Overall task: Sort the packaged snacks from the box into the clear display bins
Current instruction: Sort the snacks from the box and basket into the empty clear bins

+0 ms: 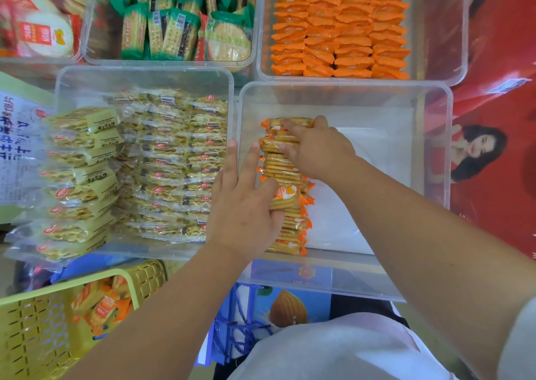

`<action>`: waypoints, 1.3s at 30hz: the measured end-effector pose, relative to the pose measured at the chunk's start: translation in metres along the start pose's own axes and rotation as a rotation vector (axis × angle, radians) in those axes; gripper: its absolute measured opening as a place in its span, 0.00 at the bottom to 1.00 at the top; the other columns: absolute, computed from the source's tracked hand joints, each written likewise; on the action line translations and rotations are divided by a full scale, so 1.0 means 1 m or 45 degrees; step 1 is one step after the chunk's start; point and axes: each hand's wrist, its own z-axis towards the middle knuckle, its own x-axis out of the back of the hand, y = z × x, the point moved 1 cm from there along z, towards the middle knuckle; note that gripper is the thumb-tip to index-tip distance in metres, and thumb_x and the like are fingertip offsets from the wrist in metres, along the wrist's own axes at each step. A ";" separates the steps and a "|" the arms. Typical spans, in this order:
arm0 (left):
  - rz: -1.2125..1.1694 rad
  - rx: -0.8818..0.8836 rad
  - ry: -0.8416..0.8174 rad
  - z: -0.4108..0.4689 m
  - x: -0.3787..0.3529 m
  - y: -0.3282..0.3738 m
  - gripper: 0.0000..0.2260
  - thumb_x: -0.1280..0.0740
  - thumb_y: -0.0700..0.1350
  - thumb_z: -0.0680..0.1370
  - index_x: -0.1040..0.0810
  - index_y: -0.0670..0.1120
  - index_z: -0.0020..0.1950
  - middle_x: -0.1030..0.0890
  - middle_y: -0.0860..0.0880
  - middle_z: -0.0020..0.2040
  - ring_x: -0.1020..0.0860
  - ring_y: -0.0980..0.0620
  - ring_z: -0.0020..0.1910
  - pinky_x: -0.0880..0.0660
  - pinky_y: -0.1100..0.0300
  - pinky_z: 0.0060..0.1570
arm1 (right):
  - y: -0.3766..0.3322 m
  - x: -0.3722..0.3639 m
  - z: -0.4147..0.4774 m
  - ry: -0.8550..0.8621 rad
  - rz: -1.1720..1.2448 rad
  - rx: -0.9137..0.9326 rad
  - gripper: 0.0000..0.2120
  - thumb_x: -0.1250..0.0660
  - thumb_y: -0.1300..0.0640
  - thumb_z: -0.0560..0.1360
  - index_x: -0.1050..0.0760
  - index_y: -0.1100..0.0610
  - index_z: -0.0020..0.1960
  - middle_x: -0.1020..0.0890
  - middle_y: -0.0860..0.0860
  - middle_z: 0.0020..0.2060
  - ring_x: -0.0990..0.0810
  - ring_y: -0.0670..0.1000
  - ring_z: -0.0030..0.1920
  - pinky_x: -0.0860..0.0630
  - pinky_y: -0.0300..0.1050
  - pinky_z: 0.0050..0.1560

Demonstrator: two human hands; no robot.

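Note:
A row of orange-edged cracker packs (285, 173) stands on edge along the left wall of a clear bin (406, 112). My left hand (245, 205) rests on the near part of the row, fingers spread, thumb pressing a pack with a white and orange label. My right hand (314, 147) lies flat on the far part of the row, fingers pointing left over the packs. Neither hand lifts a pack. More orange packs (106, 307) lie in a yellow perforated basket (37, 327) at the lower left.
A clear bin (145, 73) on the left holds several yellow cracker packs. Behind are bins of green packs (179, 28), orange packs (339, 25) and red-and-white packs (37, 25). A red poster (493, 147) lies to the right. A blue carton (278, 310) sits below.

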 end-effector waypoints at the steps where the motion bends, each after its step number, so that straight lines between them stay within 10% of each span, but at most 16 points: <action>1: -0.009 0.001 0.002 0.000 0.000 0.000 0.11 0.28 0.49 0.71 0.18 0.47 0.50 0.39 0.39 0.82 0.49 0.32 0.82 0.34 0.33 0.69 | 0.002 0.000 -0.002 0.017 0.079 0.002 0.29 0.43 0.34 0.80 0.45 0.36 0.79 0.31 0.59 0.67 0.24 0.64 0.62 0.24 0.55 0.55; 6: -0.046 0.004 0.001 0.000 0.001 0.000 0.11 0.27 0.49 0.70 0.18 0.47 0.50 0.38 0.38 0.81 0.48 0.32 0.82 0.33 0.32 0.68 | 0.014 -0.011 -0.027 0.407 0.836 -0.181 0.25 0.37 0.41 0.80 0.31 0.52 0.73 0.19 0.52 0.58 0.20 0.54 0.59 0.28 0.46 0.52; 12: -0.071 -0.013 0.009 -0.001 0.001 0.000 0.11 0.28 0.47 0.70 0.18 0.47 0.50 0.38 0.38 0.81 0.49 0.31 0.82 0.37 0.31 0.71 | -0.004 -0.025 -0.041 0.220 1.191 -0.166 0.12 0.39 0.45 0.82 0.24 0.45 0.63 0.16 0.44 0.51 0.18 0.47 0.53 0.23 0.49 0.55; 19: -0.107 -0.029 0.043 -0.001 -0.002 -0.002 0.11 0.30 0.47 0.70 0.18 0.46 0.49 0.37 0.38 0.81 0.49 0.31 0.82 0.36 0.30 0.71 | 0.005 -0.024 -0.038 0.363 0.557 0.043 0.23 0.37 0.44 0.80 0.31 0.53 0.71 0.24 0.54 0.66 0.26 0.58 0.65 0.28 0.54 0.63; 27: -0.358 -0.046 0.232 -0.002 -0.003 -0.006 0.16 0.37 0.50 0.73 0.16 0.43 0.52 0.34 0.35 0.79 0.44 0.34 0.81 0.44 0.43 0.78 | 0.002 -0.038 -0.028 0.315 -0.534 0.624 0.43 0.44 0.42 0.76 0.60 0.56 0.83 0.61 0.62 0.81 0.65 0.64 0.80 0.59 0.70 0.76; 39: -0.315 -0.016 0.204 -0.002 -0.003 -0.006 0.17 0.38 0.51 0.74 0.16 0.45 0.55 0.34 0.36 0.79 0.45 0.36 0.82 0.48 0.49 0.79 | -0.002 -0.043 -0.019 0.240 -0.303 0.619 0.43 0.38 0.38 0.80 0.59 0.53 0.83 0.60 0.55 0.82 0.64 0.60 0.81 0.61 0.69 0.77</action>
